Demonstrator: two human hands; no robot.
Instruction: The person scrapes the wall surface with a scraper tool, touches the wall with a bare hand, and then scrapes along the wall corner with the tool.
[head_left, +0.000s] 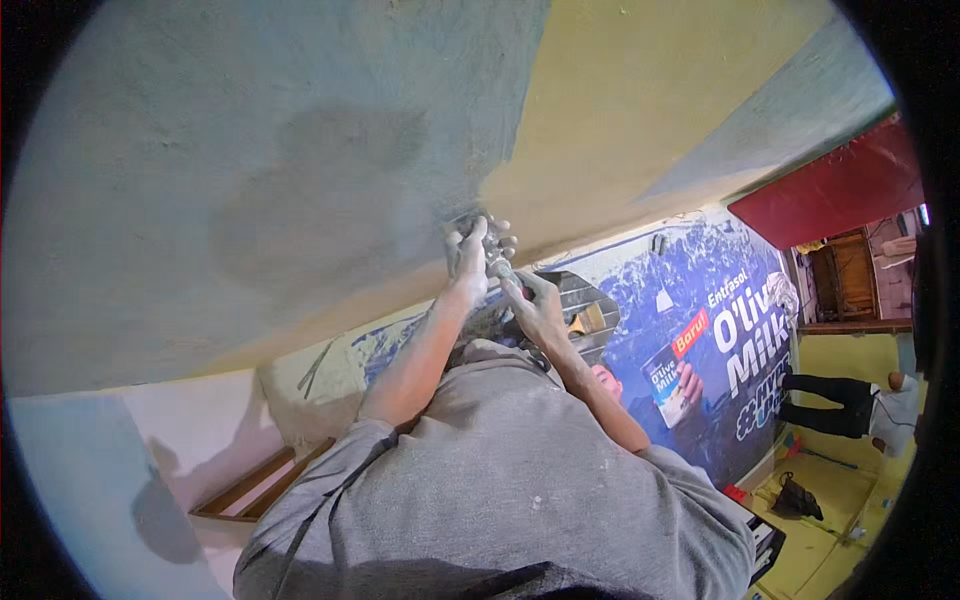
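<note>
Both hands are raised close to a painted wall (360, 67) of grey-blue and yellow areas. My left hand (466, 262), pale with dust, is wrapped around the front of a dusty hand tool (496, 259), which looks like a power tool. Lower and to the right, my right hand (538, 306) grips the rear part of the same tool. Its front end is near or against the wall at a dark, roughened patch (469, 210); exact contact is hidden by the fingers. The grey shirt (525, 465) on my body has pale specks.
Below lies a large blue printed sheet (622, 375) bearing writing. A paintbrush (589, 320) rests on a dark slatted surface (577, 289). Wooden frame pieces (251, 487) stand at left. Another person (832, 409) is at right, near a dark bag (797, 498).
</note>
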